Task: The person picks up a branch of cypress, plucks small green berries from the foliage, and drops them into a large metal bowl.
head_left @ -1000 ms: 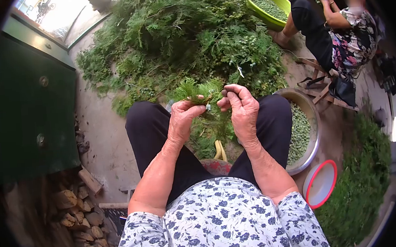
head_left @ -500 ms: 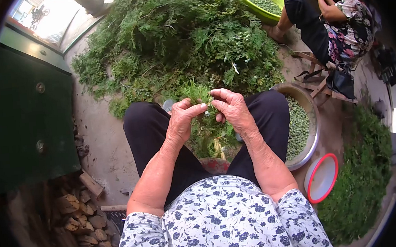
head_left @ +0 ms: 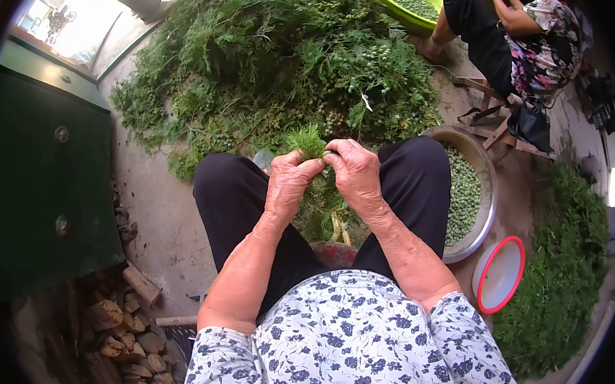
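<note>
Sprig held in two bare hands, with points of possible failure. The green sprig (head_left: 307,141) is held between the knees, in front of the pile of cut branches (head_left: 255,53). Its stem end is clamped between the thumb and fingers of the left hand (head_left: 287,185). The thumb and forefinger of the right hand (head_left: 358,176) are brought together at the sprig's right edge, seemingly on a small pale piece (head_left: 327,153), too small to be identified.

If the left pinch is loosened while the right is drawn away, the whole sprig could be pulled free or torn. If the pale piece is squeezed too hard, it could be crushed or shot from the fingers; among the loose foliage (head_left: 316,216) below, it would be hard to find, green being set against green. The steel basin (head_left: 491,204), with its green berries (head_left: 463,199), is partly hidden by the right knee (head_left: 420,166); anything released short of the rim could be lost on the floor (head_left: 154,224). Leaf scraps, if carried along in the fingers, could be mixed into the berries. The rim could also be jolted by the knee, were the leg swung outward.
</note>
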`<state>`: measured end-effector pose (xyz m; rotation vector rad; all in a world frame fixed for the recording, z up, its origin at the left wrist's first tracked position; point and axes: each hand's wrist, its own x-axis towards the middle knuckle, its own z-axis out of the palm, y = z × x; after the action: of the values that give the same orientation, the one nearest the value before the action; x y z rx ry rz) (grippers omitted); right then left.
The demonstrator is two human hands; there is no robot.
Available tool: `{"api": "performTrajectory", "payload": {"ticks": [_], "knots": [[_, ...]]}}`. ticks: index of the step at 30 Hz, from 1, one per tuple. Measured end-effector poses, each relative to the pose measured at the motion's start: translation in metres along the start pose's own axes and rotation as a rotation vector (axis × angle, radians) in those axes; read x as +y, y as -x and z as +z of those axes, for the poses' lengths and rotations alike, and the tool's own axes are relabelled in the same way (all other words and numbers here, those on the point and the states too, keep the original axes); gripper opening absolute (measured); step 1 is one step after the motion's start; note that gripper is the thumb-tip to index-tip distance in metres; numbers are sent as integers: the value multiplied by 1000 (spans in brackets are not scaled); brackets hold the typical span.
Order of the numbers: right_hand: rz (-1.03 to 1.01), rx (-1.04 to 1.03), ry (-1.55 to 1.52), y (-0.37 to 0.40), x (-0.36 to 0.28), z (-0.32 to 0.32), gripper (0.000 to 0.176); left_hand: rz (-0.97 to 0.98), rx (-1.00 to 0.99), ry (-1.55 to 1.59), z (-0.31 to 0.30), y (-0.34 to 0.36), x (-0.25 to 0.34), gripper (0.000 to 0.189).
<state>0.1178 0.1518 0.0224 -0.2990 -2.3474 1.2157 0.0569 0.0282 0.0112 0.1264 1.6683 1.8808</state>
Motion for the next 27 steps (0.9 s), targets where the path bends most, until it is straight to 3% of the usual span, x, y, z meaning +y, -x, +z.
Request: {"api": "performTrajectory", "payload": {"ticks": [8,10,11,13,17,20,21,24,27], "knots": [[-44,83,116,0,1,2,9,3,6,37,6,0,4,10],[166,7,-102,-3,1,-1,9,-28,5,62,5,-1,4,10],[166,8,-103,-3,1,-1,9,-29,-6,56,5,0,5,11],[-58,67,41,-3,2,1,8,-27,-19,49,5,-2,5,11],[-63,67,61,-2,4,0,9,-44,-38,107,4,-1,5,13],[446,-133,-530,-4,14,-6,9,-96,-53,136,-1,-1,6,15],[446,-131,-531,-4,14,-8,9,-150,-64,153,0,0,10,15],[685,-225,-932,-1,14,-12,9,-186,-66,258,4,7,24,16],[708,-208,-1064,-2,17,-12,9,-200,-64,300,2,4,16,16]]}}
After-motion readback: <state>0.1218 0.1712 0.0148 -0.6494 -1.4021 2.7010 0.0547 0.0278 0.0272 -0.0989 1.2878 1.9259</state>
